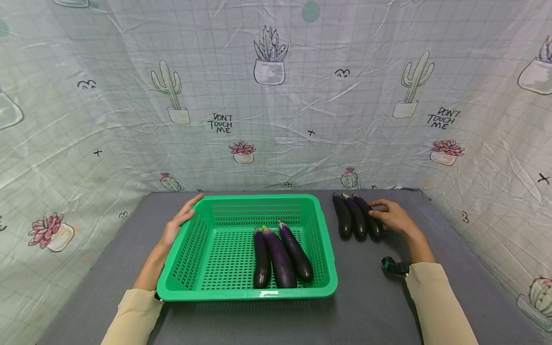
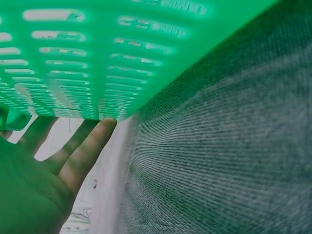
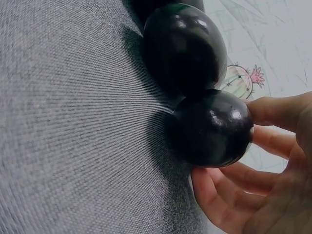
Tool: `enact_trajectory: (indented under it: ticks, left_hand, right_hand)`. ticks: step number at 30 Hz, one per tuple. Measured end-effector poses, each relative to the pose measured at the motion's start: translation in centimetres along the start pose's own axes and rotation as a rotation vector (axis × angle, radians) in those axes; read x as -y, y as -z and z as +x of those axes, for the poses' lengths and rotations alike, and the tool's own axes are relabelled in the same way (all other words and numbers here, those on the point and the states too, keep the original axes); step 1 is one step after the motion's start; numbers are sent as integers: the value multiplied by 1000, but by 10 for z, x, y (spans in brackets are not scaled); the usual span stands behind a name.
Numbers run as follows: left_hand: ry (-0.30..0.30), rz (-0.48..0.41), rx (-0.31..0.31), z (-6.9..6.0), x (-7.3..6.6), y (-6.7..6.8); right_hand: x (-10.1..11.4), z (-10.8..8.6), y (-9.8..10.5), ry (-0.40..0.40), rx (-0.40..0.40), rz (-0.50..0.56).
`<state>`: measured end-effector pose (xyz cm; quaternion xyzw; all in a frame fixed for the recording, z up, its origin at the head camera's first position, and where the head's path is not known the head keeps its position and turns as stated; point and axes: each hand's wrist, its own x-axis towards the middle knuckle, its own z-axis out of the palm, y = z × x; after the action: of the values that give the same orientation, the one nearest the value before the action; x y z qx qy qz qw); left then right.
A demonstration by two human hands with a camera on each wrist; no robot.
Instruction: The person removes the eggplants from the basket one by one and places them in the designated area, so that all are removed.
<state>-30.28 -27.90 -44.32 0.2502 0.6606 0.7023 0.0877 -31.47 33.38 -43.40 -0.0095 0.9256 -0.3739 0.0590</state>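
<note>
A green plastic basket (image 1: 247, 293) with slotted walls stands on the grey cloth. Three dark purple eggplants, among them a wide middle eggplant (image 1: 279, 258), lie side by side in its right half. My left hand (image 1: 174, 226) rests along the basket's left side, and the left wrist view shows straight fingers (image 2: 83, 158) against the outer wall. Right of the basket, three more eggplants lie in a row: a left eggplant (image 1: 343, 218), a middle eggplant (image 1: 357, 219) and a right eggplant (image 1: 374, 225). My right hand (image 1: 394, 218) grips the right one, its fingers and thumb around its sides.
Grey cloth (image 1: 362, 297) covers the table around the basket. A pale sheet (image 1: 297, 110) printed with cacti hangs behind the table and along both sides. At the right wrist there is a black strap-like device (image 1: 394, 266).
</note>
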Motion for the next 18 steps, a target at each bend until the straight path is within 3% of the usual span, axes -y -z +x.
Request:
enact_trajectory:
  ticks: [18]
  left_hand:
    - [-10, 43, -13, 1, 0, 1]
  right_hand:
    - [0, 0, 1, 7, 12, 16]
